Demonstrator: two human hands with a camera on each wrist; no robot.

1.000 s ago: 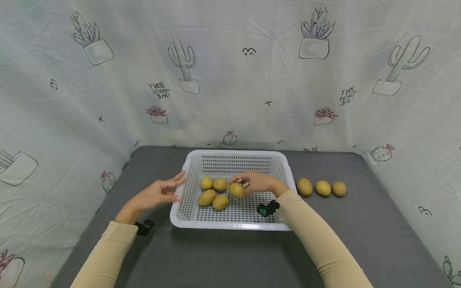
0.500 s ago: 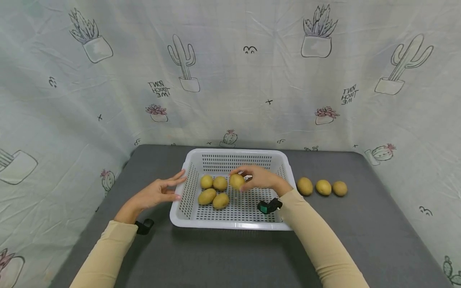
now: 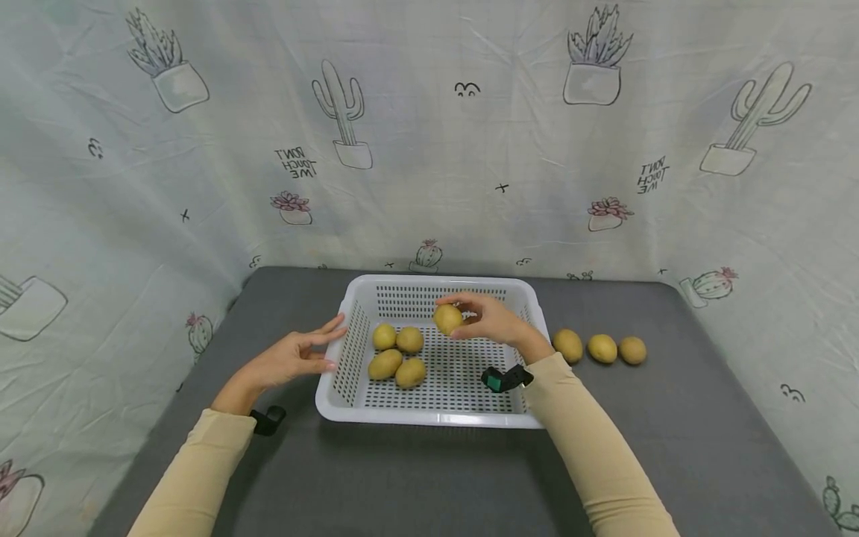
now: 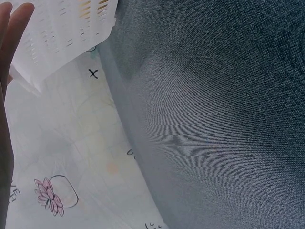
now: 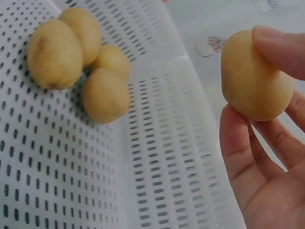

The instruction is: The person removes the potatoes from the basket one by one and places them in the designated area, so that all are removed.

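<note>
A potato [image 3: 447,319] is pinched between the thumb and fingertips of my right hand [image 3: 493,321], raised over the back part of the white plastic basket [image 3: 429,418]. In the right wrist view the held potato [image 5: 252,78] shows smooth yellow-brown skin, with the thumb on its upper side and fingers beneath. Several potatoes [image 3: 385,365] lie grouped on the basket floor toward the left. My left hand [image 3: 288,362] is at the basket's left wall, fingers extended and spread, fingertips right at the rim. From the left wrist, only a few fingers [image 4: 16,28] show beside the basket wall.
Three more potatoes [image 3: 602,349] sit in a row on the dark grey table [image 3: 429,485], just right of the basket. A pale curtain [image 3: 416,134] printed with cacti hangs behind the table and along its sides.
My right hand has lifted the potato off the basket floor and moved it up and back, slightly to the right. The left hand stays at the basket's left side.
</note>
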